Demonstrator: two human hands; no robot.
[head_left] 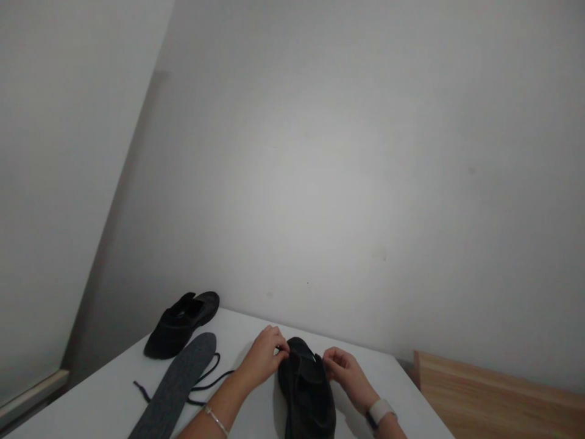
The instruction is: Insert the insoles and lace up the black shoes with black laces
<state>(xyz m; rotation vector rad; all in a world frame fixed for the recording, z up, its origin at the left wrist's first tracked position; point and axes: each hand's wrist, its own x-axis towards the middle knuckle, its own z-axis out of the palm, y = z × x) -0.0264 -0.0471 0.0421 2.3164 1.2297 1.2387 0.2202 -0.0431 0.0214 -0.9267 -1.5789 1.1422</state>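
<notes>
A black shoe stands on the white table with its toe towards the wall, and no lace shows across its front. My left hand is closed in a pinch at the shoe's left side near the toe; what lies between the fingertips is too small to tell. On the other side, my right hand also pinches, its fingertips beside the raised edge of the shoe's upper. Whatever it holds is hidden. A black shoelace lies loose on the table, partly under a grey insole and partly behind my left forearm.
A second black shoe rests at the table's far left edge. The white table meets a pale wall at the back. To the right is a light wooden board, and at the left a white panel stands.
</notes>
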